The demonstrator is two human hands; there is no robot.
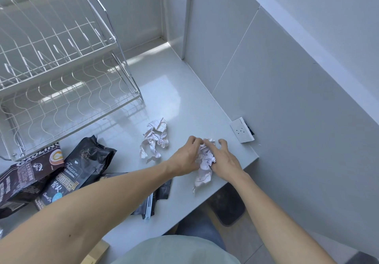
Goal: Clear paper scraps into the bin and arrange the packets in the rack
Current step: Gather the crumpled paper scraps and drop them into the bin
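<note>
- Both hands meet over one crumpled scrap (205, 161) near the right edge of the counter (184, 103).
- The left hand (185, 157) comes in from the left, fingers curled round the scrap's left side and top.
- The right hand (226, 160) lies against the scrap's right side, fingers bent over it, fingertips near the top of the paper.
- The scrap is pinched between the two hands; its lower end trails out below them, flat on the counter near the front edge.
- A second scrap (154, 138) lies loose on the counter just left of the hands, apart from them.
- Further left, dark packets lie in a heap at the front of the counter: a black packet (82, 167) leaning over a brown packet (26, 173), and a third packet (155, 198) partly hidden under the left forearm.
- The wire rack (61, 68) stands at the back left, two tiers, with no packets on the tiers in view; the brown packet's top touches its lower front rail.
- A white socket (242, 129) sits on the wall at counter level, right of the hands.
- Below the counter edge, a dark bin (229, 208) shows on the floor.
</note>
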